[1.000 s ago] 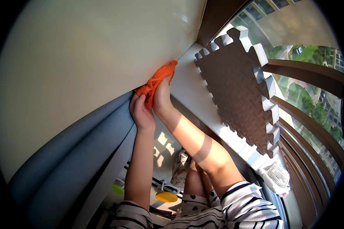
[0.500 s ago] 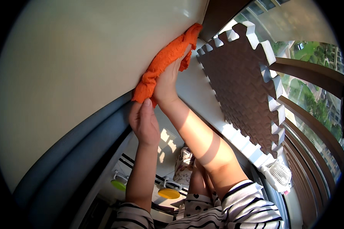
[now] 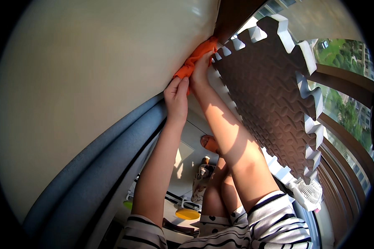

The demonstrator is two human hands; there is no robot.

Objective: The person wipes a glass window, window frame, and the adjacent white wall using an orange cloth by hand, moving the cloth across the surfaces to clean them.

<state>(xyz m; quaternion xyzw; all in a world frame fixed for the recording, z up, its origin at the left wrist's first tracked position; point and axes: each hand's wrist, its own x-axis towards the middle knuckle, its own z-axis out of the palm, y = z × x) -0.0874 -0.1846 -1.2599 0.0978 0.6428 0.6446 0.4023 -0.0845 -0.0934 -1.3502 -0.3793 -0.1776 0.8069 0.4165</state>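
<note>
An orange cloth (image 3: 194,58) lies bunched along the right edge of a large pale flat surface (image 3: 108,54), by a dark brown frame (image 3: 232,16). My right hand (image 3: 200,71) presses the cloth against that edge; its fingers are mostly hidden by the fabric. My left hand (image 3: 177,99) pinches the nearer end of the cloth between thumb and fingers, just below the right hand.
A brown foam puzzle mat (image 3: 257,87) stands upright close to my right arm, before a window with brown rails (image 3: 340,85). Blue-grey folded material (image 3: 108,153) runs at lower left. A white ribbed object (image 3: 309,191) sits at lower right. My sandal (image 3: 209,143) is on the floor.
My left hand has moved up and right with the cloth's nearer end, closer to my right hand. The cloth looks shorter and more bunched. The mat appears larger and nearer.
</note>
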